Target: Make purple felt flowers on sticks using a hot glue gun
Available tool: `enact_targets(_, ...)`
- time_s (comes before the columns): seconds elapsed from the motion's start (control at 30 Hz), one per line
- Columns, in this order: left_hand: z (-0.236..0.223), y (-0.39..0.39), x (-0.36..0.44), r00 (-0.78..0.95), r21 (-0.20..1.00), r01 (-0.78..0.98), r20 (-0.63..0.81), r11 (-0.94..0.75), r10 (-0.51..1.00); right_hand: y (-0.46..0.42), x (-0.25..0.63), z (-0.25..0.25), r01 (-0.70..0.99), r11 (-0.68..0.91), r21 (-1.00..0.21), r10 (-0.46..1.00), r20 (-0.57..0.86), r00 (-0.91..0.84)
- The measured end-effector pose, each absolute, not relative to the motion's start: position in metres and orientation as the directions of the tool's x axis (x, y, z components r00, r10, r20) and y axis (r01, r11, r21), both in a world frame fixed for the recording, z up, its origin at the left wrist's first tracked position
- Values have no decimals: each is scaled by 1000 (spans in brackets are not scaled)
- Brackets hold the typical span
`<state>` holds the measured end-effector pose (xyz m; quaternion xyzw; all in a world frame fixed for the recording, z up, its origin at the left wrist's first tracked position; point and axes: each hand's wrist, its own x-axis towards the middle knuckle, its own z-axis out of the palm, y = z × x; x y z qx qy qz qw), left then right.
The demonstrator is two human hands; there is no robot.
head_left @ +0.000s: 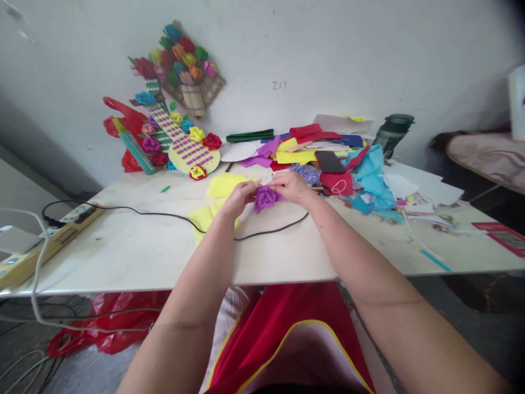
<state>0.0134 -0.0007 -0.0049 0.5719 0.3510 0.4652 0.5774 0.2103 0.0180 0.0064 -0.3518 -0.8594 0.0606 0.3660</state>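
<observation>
A purple paper flower (266, 198) with ruffled petals is held just above the table, between both my hands. My left hand (243, 196) pinches its left edge with closed fingers. On the other side, the fingers of my right hand (292, 187) close on its upper right edge. Yellow crepe paper sheets (200, 218) lie beneath and to the left of my left hand. A black cable (270, 232) crosses the table in front of the flower. Shredded lilac paper (305, 173) and scissors (324, 190) lie close behind and right of my right hand.
A guitar-shaped craft (194, 148) with paper flowers leans against the wall at the left. Coloured paper (297, 156), a phone (330, 162) and a dark bottle (394, 134) fill the back right. A power strip (61, 238) lies along the left edge.
</observation>
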Motion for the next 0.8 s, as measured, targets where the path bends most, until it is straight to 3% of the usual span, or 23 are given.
enact_targets(0.3, -4, -1, 15, 353, 986, -96, 159, -134, 922, 20, 211, 5, 570, 729, -379, 660, 610, -439)
enact_targets(0.47, -6, 0, 18, 267, 980, -29, 196, -196, 944, 20, 210, 6, 598, 712, -369, 671, 608, -425)
enact_targets(0.8, -9, 0, 23, 195, 960, -54, 278, -273, 940, 20, 206, 4, 627, 682, -377, 684, 633, -363)
